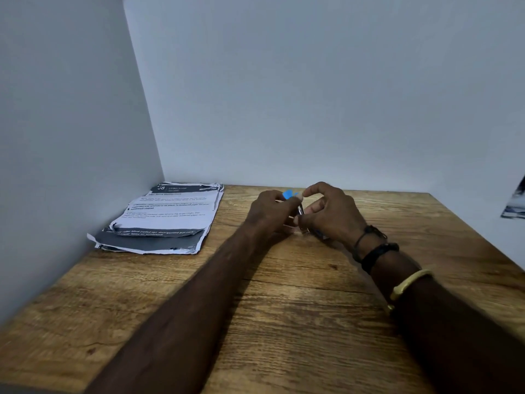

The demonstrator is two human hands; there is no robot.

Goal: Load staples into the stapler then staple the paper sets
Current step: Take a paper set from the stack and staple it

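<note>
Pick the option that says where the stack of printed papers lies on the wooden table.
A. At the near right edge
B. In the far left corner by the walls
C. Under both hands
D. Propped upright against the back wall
B: the stack of printed papers lies flat in the table's far left corner, left of both hands.

Counter [284,322] is warm brown with dark streaky wood grain. The paper sets [162,220] are white with black text plus dark grey bands. Walls [312,95] are plain pale grey-blue. There's a bright blue bit [288,193] peeking between the hands, and black [379,253] and gold [409,282] wristbands.
</note>
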